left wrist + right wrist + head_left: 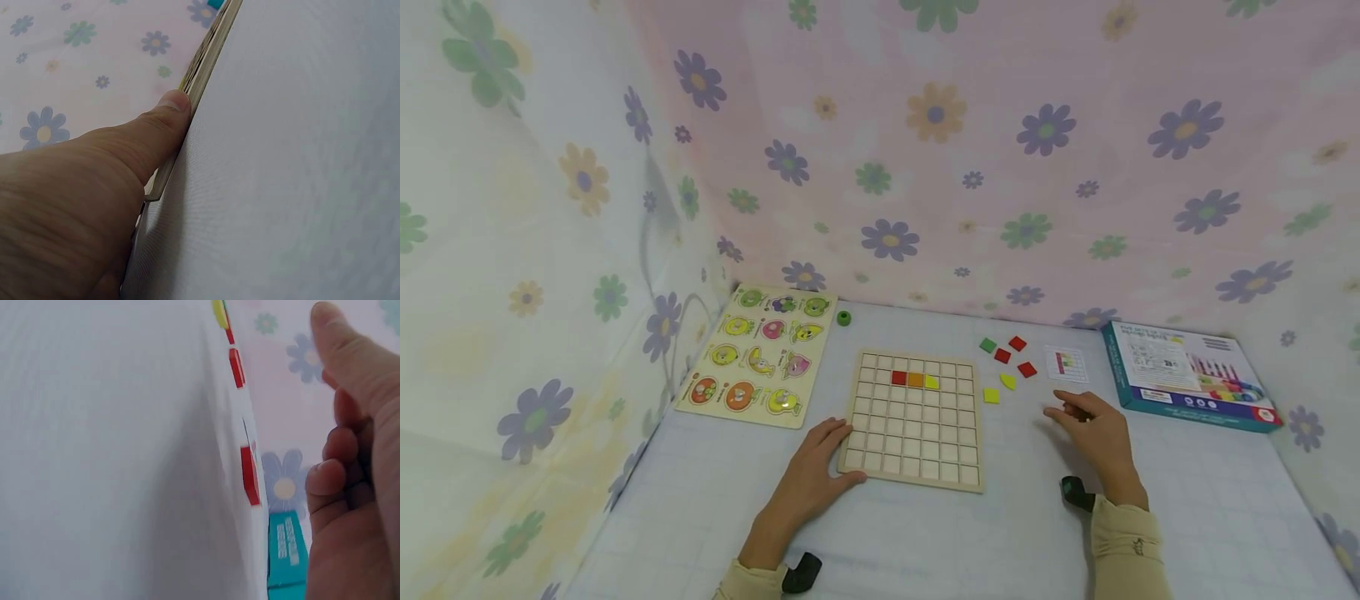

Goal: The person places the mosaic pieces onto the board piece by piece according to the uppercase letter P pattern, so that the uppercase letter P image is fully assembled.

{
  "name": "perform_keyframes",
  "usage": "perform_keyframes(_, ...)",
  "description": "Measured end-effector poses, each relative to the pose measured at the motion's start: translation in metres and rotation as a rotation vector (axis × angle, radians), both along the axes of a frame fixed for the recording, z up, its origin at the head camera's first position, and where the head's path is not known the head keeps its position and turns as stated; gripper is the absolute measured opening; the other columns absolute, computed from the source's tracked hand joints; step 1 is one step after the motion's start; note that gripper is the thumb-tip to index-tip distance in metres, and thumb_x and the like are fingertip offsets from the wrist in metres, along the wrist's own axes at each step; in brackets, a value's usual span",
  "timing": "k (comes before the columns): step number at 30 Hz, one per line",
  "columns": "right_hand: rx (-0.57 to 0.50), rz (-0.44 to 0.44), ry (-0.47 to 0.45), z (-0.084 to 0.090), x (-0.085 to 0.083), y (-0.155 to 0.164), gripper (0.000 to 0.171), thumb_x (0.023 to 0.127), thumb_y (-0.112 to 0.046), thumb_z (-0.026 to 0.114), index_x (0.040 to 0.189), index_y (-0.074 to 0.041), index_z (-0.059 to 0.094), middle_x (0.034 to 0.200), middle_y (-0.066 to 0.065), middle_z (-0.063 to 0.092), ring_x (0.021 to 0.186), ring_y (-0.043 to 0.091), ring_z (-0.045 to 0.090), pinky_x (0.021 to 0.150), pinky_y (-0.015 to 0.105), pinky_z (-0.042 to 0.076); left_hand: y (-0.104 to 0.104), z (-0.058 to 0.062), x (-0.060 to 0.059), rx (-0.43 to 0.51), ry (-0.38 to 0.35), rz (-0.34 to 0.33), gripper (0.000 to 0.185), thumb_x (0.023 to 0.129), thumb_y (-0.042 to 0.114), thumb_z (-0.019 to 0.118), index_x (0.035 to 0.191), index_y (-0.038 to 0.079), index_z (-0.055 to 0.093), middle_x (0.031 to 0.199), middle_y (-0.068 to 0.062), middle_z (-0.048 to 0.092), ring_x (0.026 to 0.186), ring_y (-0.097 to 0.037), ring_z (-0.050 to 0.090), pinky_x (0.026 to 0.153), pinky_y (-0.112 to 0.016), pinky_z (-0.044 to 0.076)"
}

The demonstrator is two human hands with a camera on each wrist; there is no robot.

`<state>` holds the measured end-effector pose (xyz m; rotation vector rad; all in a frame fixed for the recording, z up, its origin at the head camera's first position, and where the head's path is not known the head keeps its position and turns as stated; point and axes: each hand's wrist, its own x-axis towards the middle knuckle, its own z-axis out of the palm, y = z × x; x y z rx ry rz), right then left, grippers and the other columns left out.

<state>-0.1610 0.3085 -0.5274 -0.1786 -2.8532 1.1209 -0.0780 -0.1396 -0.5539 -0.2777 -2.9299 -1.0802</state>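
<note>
Sleeves come in from the near edge of the table (1225, 533), each wrist carrying a black strap. Left hand (808, 479) lies flat with relaxed, nearly straight fingers (838, 433) pressing against the near left corner of the wooden grid board (913, 454); the left wrist view shows the thumb laid along the board's edge. Right hand (1097, 433) rests on the table to the right of the board, its fingers (1060, 414) loosely curled and holding nothing, the tips pointing toward the loose tiles.

Just beyond those fingertips lie two yellow tiles (992, 395), and a little farther three red tiles (1027, 369) and a green tile (988, 344). Close beside the tiles, beyond the right fingers, sits a small pattern card (1066, 364). In the board's second row, well beyond the left fingers, a red, an orange and a yellow tile (915, 380) sit side by side.

Farther right of the right hand lies a teal box (1187, 375). Beyond the left fingers, to their left, lies a fruit puzzle board (760, 354), with a small green peg (844, 317) at its far right corner. Flowered cloth (925, 150) walls the table in.
</note>
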Motion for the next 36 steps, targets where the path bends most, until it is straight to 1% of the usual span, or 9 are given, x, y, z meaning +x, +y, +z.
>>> perform_keyframes(3,0.015,-0.046,-0.017,-0.006,0.009,0.015,0.052,0.092,-0.053,0.072,0.129,-0.017,0.072,0.096,0.002,0.059,0.089,0.015,0.048,0.066,0.012,0.041,0.000,0.000,0.000,-0.005,0.000,-0.002,0.078,0.082,0.047,0.083,0.146,0.013,0.055,0.156,-0.005,0.047,0.149,-0.029,0.040,0.121,-0.047,0.041)
perform_keyframes(6,0.032,-0.070,-0.039,-0.011,0.015,0.026,0.054,0.094,-0.055,0.068,0.132,-0.016,0.070,0.099,0.003,0.060,0.092,0.016,0.047,0.067,0.011,0.040,0.001,-0.001,0.000,-0.007,-0.003,-0.002,0.079,0.082,0.047,0.083,0.147,0.013,0.054,0.157,-0.006,0.046,0.149,-0.029,0.040,0.121,-0.047,0.041)
perform_keyframes(9,0.017,-0.091,-0.061,-0.016,0.017,0.034,0.057,0.094,-0.055,0.068,0.136,-0.016,0.067,0.104,0.005,0.061,0.094,0.016,0.048,0.068,0.008,0.041,0.001,0.000,0.000,-0.002,-0.011,0.001,0.079,0.082,0.047,0.083,0.147,0.013,0.054,0.157,-0.006,0.046,0.149,-0.029,0.040,0.121,-0.047,0.041)
perform_keyframes(15,0.011,-0.119,-0.067,-0.022,0.016,0.043,0.061,0.094,-0.057,0.066,0.139,-0.016,0.065,0.110,0.007,0.063,0.098,0.017,0.049,0.070,0.006,0.041,0.002,0.000,-0.001,0.012,-0.005,-0.003,0.077,0.082,0.046,0.083,0.145,0.012,0.055,0.156,-0.007,0.047,0.149,-0.031,0.040,0.121,-0.049,0.041)
perform_keyframes(19,-0.004,-0.116,-0.111,-0.023,0.015,0.046,0.066,0.093,-0.061,0.065,0.142,-0.016,0.062,0.112,0.008,0.063,0.100,0.018,0.049,0.072,0.010,0.042,0.002,-0.001,0.000,0.005,-0.008,0.002,0.078,0.082,0.046,0.083,0.146,0.012,0.055,0.156,-0.007,0.047,0.149,-0.030,0.040,0.121,-0.048,0.041)
perform_keyframes(24,-0.017,-0.115,-0.190,-0.024,0.011,0.047,0.073,0.092,-0.064,0.064,0.145,-0.014,0.058,0.117,0.011,0.061,0.106,0.023,0.048,0.081,0.020,0.042,0.002,-0.002,0.000,0.004,-0.019,0.009,0.079,0.082,0.048,0.082,0.147,0.012,0.055,0.157,-0.007,0.046,0.148,-0.031,0.040,0.120,-0.049,0.041)
perform_keyframes(26,-0.018,-0.112,-0.203,-0.024,0.010,0.046,0.073,0.093,-0.063,0.064,0.146,-0.013,0.058,0.118,0.012,0.061,0.106,0.025,0.048,0.082,0.023,0.041,0.002,-0.002,0.001,0.009,-0.028,0.009,0.079,0.082,0.048,0.082,0.146,0.012,0.055,0.156,-0.007,0.046,0.148,-0.031,0.040,0.120,-0.050,0.041)
perform_keyframes(31,0.050,-0.078,-0.170,-0.024,0.006,0.044,0.069,0.094,-0.059,0.065,0.141,-0.008,0.061,0.112,0.014,0.063,0.100,0.026,0.052,0.077,0.023,0.043,0.002,-0.002,0.002,0.007,-0.058,0.015,0.080,0.081,0.049,0.082,0.148,0.015,0.054,0.158,-0.005,0.045,0.149,-0.029,0.039,0.121,-0.048,0.040)
perform_keyframes(36,0.097,-0.067,-0.154,-0.024,0.002,0.043,0.067,0.096,-0.056,0.064,0.139,-0.006,0.062,0.110,0.014,0.063,0.098,0.027,0.052,0.076,0.026,0.043,0.001,-0.001,0.000,0.000,-0.045,0.013,0.080,0.081,0.049,0.083,0.148,0.015,0.054,0.157,-0.004,0.045,0.149,-0.028,0.039,0.122,-0.047,0.040)
